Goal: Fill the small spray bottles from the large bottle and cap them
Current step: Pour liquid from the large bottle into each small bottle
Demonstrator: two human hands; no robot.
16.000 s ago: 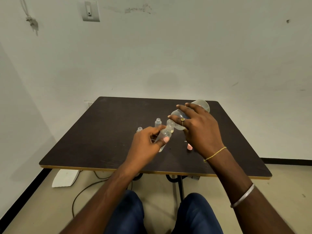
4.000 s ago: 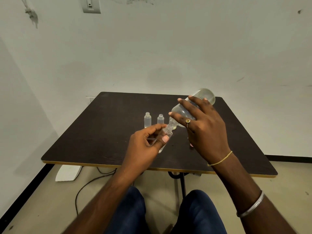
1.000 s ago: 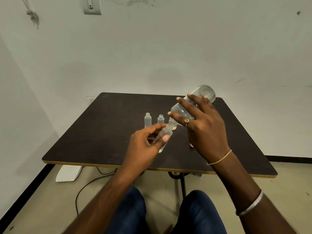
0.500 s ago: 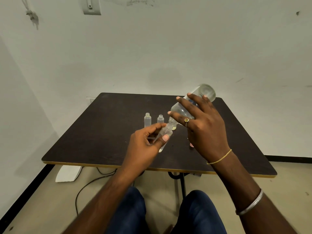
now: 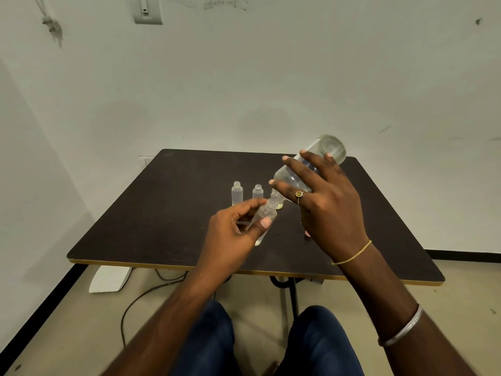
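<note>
One view, head cam. Left hand (image 5: pixel 230 234) pinches the small spray bottle (image 5: pixel 267 213) between thumb and fingers. The bottle is tilted, neck up and to the right, above the table (image 5: pixel 162 213). Right hand (image 5: pixel 325 213) wraps the large bottle (image 5: pixel 329 147) from above, fingers curled over its body. Its mouth is at the small spray bottle's neck; can't tell if they touch.

Change: over the last few seconds the large bottle's base has crept higher, so the tilt is steeper. In the last half second almost nothing moved. Reads as a slow pour still in progress. Stream and fill level aren't visible.

Spare bottle A (image 5: pixel 237 192) and spare bottle B (image 5: pixel 257 191) stand uncapped just behind-left of the small spray bottle. A pink bit (image 5: pixel 307 234), likely a cap, lies just right of it, mostly under the right hand. At least two fills left, and I see nothing capped.
</note>
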